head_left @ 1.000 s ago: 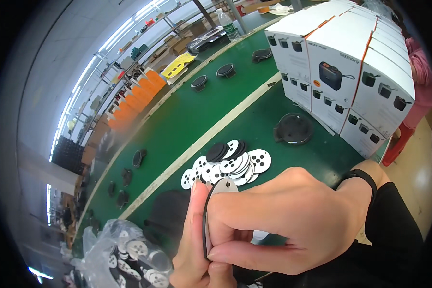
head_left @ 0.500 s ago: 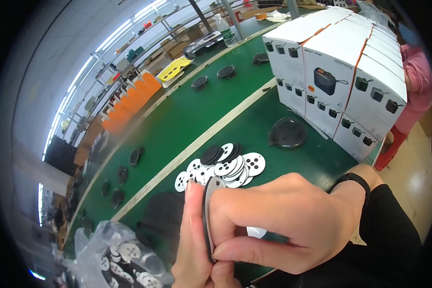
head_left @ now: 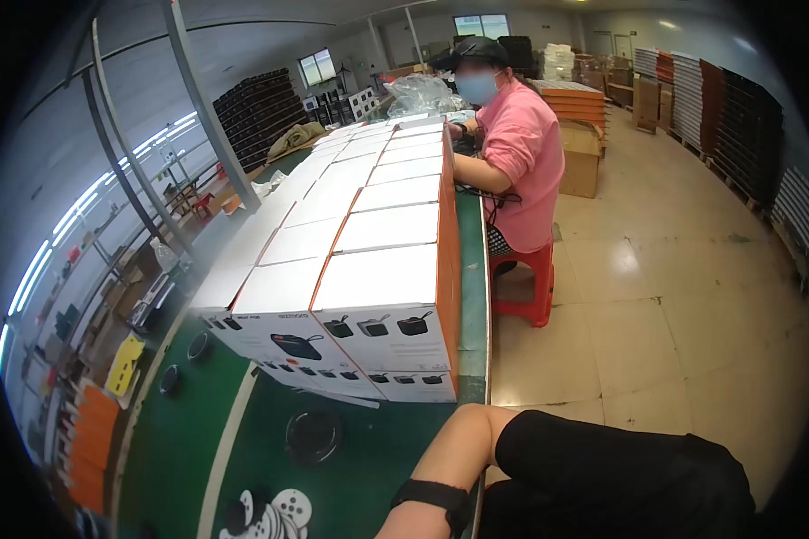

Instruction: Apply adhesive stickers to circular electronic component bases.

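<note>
Only my right forearm [head_left: 454, 449] shows, coming in near the lower middle with a black band [head_left: 436, 496] round the wrist. The hand beyond that band is cut off by the lower edge. My left hand is out of the picture, so what either hand holds is hidden. Nearest to the wrist, on the green table [head_left: 360, 458], is a pile of white and black round discs with holes [head_left: 292, 508], partly cut off. Farther up the table lies a flat black round piece [head_left: 313, 437].
Stacked white and orange boxes [head_left: 377, 278] fill the table's middle. A co-worker in a pink shirt [head_left: 521, 135] sits on a red stool [head_left: 537, 287] by its right edge. Two black round parts [head_left: 171, 379] lie on the left green strip. Cartons [head_left: 580, 160] stand on the tiled floor.
The view has swung up and to the right. Both hands, pinching a thin round disc before, have dropped out of view, and the co-worker and floor now show.
</note>
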`<state>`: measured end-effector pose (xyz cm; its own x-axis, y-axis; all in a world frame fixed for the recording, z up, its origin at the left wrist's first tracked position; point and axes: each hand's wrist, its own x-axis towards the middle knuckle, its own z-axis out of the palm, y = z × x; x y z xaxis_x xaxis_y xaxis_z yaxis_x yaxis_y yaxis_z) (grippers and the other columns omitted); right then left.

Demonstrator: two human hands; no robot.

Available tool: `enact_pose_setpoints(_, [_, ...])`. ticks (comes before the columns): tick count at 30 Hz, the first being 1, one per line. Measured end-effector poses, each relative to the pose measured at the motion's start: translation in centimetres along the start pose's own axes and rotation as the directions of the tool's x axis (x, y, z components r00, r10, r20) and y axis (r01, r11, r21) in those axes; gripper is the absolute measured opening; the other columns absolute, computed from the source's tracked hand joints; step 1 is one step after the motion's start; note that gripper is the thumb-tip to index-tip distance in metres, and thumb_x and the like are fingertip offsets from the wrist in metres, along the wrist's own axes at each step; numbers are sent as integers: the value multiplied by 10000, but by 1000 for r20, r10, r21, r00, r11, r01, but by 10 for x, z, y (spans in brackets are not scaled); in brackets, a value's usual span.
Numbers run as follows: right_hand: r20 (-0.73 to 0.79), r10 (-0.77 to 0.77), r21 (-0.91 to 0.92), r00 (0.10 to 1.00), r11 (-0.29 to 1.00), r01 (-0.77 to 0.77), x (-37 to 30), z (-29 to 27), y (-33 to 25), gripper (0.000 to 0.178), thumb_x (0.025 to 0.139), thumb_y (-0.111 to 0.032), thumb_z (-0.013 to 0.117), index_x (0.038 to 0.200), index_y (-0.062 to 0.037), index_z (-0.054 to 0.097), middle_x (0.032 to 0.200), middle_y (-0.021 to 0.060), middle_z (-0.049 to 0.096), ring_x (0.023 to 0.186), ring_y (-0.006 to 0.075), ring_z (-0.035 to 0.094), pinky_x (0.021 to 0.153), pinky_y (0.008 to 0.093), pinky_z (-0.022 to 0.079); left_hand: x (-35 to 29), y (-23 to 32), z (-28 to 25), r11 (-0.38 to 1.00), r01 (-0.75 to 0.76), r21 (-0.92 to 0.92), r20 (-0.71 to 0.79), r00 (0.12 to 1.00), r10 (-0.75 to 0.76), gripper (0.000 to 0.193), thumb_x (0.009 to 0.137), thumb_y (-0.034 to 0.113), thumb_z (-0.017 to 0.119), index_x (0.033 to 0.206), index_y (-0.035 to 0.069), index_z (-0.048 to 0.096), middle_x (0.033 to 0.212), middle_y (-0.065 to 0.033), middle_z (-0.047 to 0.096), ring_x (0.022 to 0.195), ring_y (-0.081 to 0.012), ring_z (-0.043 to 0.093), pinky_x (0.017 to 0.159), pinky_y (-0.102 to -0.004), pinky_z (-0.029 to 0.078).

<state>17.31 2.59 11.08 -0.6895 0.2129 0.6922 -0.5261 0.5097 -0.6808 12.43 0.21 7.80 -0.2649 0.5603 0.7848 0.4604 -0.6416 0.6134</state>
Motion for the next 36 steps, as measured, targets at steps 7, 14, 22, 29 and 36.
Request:
enact_pose_setpoints(7, [-175, 199, 33, 964, 980, -197, 2, -1, -14, 282, 929, -236, 362, 945, 31, 451, 662, 152, 575, 588, 334, 561, 517, 404, 430, 5, -12, 21, 999, 43, 19, 13, 999, -43, 525, 942, 275, 437, 1238, -157, 400, 1222, -238, 504, 1014, -256, 553, 882, -308, 439])
enact_pose_setpoints(14, [-235, 90, 213, 968, 976, -39, 6, 43, 13, 305, 950, -218, 334, 855, -3, 528, 707, 87, 598, 664, 265, 605, 572, 352, 468, 2, -12, 26, 996, 71, 46, 22, 997, -72, 518, 938, 269, 449, 1233, -156, 408, 1195, -238, 524, 992, -251, 562, 871, -306, 444])
enact_pose_setpoints(22, [-58, -112, 137, 992, 983, 119, 13, -14, 13, 141, 747, -107, 558, 784, 8, 485, 638, 151, 574, 577, 320, 593, 512, 357, 464, -27, 48, -66, 792, 196, 578, -243, 968, -63, 511, 934, 261, 463, 1228, -154, 419, 1165, -238, 547, 967, -244, 573, 859, -305, 450])
enact_pose_setpoints(29, [182, 127, 266, 975, 948, -173, 19, -41, 27, 116, 743, -12, 544, 694, -12, 439, 561, 29, 490, 483, 77, 528, 425, 234, 401, -1, 31, -101, 885, 459, -76, -225, 857, -463, 214, 827, 109, 597, 856, -103, 589, 761, -151, 631, 680, -195, 629, 586, -269, 513])
enact_pose_setpoints(36, [186, 283, 125, 941, 943, -309, 5, -69, 21, 188, 787, -122, 536, 654, -2, 481, 568, 46, 583, 460, 99, 567, 422, 207, 425, 4, 8, -146, 812, 532, -240, -88, 821, -564, 162, 877, 85, 514, 845, -73, 534, 725, -149, 607, 498, -223, 603, 464, -259, 513])
